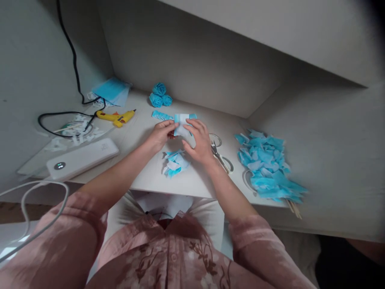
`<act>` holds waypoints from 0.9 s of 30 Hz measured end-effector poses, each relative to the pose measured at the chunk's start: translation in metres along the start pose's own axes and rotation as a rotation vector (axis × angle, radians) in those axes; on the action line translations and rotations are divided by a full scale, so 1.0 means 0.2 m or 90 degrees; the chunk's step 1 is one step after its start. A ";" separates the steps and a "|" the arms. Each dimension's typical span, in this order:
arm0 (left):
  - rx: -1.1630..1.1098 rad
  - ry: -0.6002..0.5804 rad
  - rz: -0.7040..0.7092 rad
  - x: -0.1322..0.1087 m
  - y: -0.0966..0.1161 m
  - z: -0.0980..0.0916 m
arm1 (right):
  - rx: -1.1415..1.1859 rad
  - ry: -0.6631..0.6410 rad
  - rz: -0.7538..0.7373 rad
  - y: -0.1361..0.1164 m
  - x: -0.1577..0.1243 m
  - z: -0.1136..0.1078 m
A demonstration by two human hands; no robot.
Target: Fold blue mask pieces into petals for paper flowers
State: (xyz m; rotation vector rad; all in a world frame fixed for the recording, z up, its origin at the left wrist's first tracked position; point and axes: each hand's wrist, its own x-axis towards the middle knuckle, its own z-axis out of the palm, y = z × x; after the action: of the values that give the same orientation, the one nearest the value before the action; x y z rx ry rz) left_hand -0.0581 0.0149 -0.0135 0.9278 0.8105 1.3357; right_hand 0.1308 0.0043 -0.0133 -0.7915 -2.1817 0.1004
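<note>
Left hand [161, 135] pinches the left edge of a small rectangular sheet of thin blue-and-white fabric [181, 129], held above the white tabletop [144, 170]. Right hand [199, 140], fingers curved, touches its right side; whether it grips cannot be told. Loose blue-and-white fabric scraps [175, 165] lie nearer the body; metal scissors [219, 157] lie beside the right wrist.

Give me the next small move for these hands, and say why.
I'd have the right hand smooth the piece flat: the left hand already pinches its left edge, while the right is spread open at its other side. The scissors lie unheld, so reaching for them seems less immediate.
</note>
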 end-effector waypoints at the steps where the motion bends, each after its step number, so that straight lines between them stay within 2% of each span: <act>1: -0.010 -0.001 0.000 0.00 0.00 0.00 | -0.028 -0.012 -0.010 0.00 0.00 0.01; 5: -0.031 -0.011 -0.002 0.00 -0.03 0.01 | -0.127 -0.016 -0.012 -0.01 0.02 0.06; 9: -0.016 -0.018 -0.001 0.00 -0.04 0.02 | -0.145 0.028 -0.015 0.00 0.03 0.10; 15: -0.009 -0.025 0.002 0.00 -0.04 0.00 | -0.033 0.140 0.042 0.04 0.00 0.10; 23: 0.094 -0.020 0.029 0.00 -0.06 0.00 | 0.101 0.158 0.120 0.04 -0.01 0.09; 27: 0.104 -0.025 0.013 0.00 -0.05 0.01 | 0.238 0.165 0.233 0.04 0.00 0.09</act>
State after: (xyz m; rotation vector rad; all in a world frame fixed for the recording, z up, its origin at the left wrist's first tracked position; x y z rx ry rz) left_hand -0.0522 0.0140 -0.0219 1.0909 0.8916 1.2785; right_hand 0.1226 0.0144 -0.0285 -0.9174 -1.6878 0.5430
